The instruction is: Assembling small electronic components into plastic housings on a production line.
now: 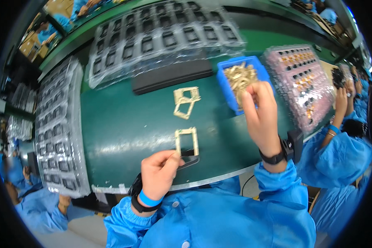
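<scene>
Low over the near middle of the mat, my left hand (159, 171) is closed, thumb and fingers pinching a small black frame (190, 161). A cream rectangular frame (195, 142) lies against its far side, partly overlapping it; whether the two are joined I cannot tell. My right hand (262, 113) is over the near right part of a blue bin (232, 101), with thumb and forefinger drawn together. Anything between those fingertips is too small to make out. Many loose cream pieces (240, 76) fill the bin. Two more cream frames (187, 94) lie overlapping on the mat.
Clear plastic trays of black frames stand at the far side (167, 39) and left (58, 136). A black foam block (173, 76) lies before the far tray. Pink trays (301, 82) of small parts stand right of the bin. A co-worker's sleeve (335, 155) is close on my right.
</scene>
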Demonstrator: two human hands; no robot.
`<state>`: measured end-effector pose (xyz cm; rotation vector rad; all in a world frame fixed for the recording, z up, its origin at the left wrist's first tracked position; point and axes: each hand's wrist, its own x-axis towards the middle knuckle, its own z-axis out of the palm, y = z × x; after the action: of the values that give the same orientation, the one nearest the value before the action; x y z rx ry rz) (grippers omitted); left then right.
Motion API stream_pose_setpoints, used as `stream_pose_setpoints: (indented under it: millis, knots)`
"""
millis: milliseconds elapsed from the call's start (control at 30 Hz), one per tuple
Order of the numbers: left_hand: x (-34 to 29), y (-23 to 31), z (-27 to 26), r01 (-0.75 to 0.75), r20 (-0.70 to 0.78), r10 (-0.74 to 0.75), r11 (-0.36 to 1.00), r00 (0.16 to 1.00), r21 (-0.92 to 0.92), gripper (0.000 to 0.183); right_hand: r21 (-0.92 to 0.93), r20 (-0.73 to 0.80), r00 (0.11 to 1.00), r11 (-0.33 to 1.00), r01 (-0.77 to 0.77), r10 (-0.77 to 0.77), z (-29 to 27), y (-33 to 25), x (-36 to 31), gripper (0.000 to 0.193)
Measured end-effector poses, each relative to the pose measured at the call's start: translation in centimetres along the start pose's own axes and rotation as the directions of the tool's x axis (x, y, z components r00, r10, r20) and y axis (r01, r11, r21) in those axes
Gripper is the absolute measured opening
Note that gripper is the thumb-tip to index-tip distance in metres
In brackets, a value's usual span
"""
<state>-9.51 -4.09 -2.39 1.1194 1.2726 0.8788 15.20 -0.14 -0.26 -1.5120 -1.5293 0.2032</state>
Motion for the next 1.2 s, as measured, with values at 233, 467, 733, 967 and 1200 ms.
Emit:
stream_pose_setpoints:
  millis: [233,467,733,967,1200]
  knots:
    - [-0.4,0.1,0.2,-0.044,0.037,0.044,0.999,0.998,-0.007,0.021,0.044,0.003,0.974,0.973,-0.228,0.228,-1.4,3.8,3.2,0.014]
    - [0.4,-0.1,1.3,-0.152,0.070,0.149,0.988,0.986,0.036,0.017,0.369,0.625,0.748,0.760,-0.534,0.223,-0.7,-1.4,-0.7,0.022]
    - [0.9,0.3,2.2,-0.258,0.056,0.253,0.959,0.966,0.119,0.010,0.362,0.745,0.613,0.612,-0.704,0.265,-0.5,-2.1,-1.7,0.015]
    - [1.9,1.5,4.3,-0.285,0.116,0.284,0.959,0.952,-0.009,0.010,0.066,0.125,0.941,0.949,0.308,-0.314,1.2,-2.7,-4.6,0.016]
    - [2.2,2.3,5.0,-0.168,0.153,0.173,0.985,0.973,-0.042,0.009,-0.052,0.099,0.886,0.887,0.459,-0.453,0.6,-1.9,-5.1,0.024]
